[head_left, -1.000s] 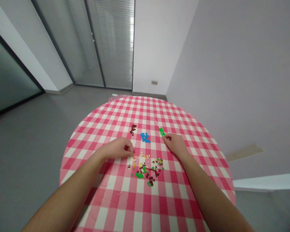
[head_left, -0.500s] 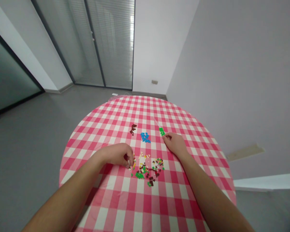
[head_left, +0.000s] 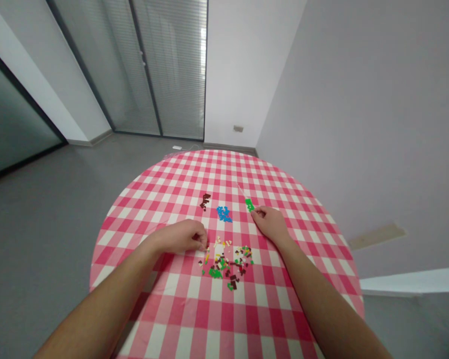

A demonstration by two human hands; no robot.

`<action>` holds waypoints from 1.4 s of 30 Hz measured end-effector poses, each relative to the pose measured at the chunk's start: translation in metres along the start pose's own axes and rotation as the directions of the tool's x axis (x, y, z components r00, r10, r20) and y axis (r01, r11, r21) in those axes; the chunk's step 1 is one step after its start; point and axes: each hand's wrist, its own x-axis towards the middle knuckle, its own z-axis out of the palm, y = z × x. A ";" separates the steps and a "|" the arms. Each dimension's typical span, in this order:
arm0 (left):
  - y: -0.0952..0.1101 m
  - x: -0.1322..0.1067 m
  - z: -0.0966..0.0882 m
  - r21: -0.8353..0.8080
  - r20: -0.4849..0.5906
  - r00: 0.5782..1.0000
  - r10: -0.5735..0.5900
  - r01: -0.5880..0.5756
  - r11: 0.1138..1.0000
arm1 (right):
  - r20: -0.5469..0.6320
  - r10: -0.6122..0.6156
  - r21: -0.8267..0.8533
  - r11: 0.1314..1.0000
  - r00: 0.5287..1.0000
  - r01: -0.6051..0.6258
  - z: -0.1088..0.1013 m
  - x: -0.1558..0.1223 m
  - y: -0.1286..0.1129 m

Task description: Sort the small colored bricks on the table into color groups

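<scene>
A mixed pile of small toy building bricks (head_left: 224, 264), in green, brown, yellow, white and other colours, lies on the checked tablecloth. At the upper left edge of that pile is my left hand (head_left: 185, 235), its fingers curled and pinched together. Whatever may be between those fingertips is too small to make out. My right hand (head_left: 270, 222) rests farther right, thumb and fingertips closed at the near end of a small group of green bricks (head_left: 249, 204). Its fingers hide whether a brick is held. Between and beyond the hands lies a cluster of blue bricks (head_left: 223, 214).
A small group of brown bricks (head_left: 205, 201) lies left of the blue ones. The round table (head_left: 224, 169) has a red-and-white checked cloth. A wall (head_left: 359, 124) stands to the right and glass partitions (head_left: 168, 75) beyond. On the floor is a white power strip (head_left: 177, 147).
My left hand has shifted slightly up and away from the pile's left edge, uncovering a few small pieces there. My right hand stays at the green bricks.
</scene>
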 end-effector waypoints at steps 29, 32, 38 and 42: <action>-0.008 0.027 0.006 0.078 -0.437 0.895 0.091 -0.063 0.995 | 0.252 -0.424 0.099 0.905 0.870 0.413 0.026 -0.038 -0.070; -0.009 0.023 0.003 0.054 -0.446 0.892 0.077 -0.059 0.997 | 0.258 -0.424 0.075 0.904 0.868 0.420 0.027 -0.039 -0.073; -0.005 0.019 0.002 0.080 -0.371 0.926 0.072 -0.046 0.996 | 0.278 -0.422 0.043 0.903 0.863 0.428 0.027 -0.040 -0.079; -0.002 0.018 0.001 0.056 -0.303 0.951 0.059 -0.044 0.997 | 0.250 -0.414 0.071 0.909 0.875 0.410 0.026 -0.038 -0.076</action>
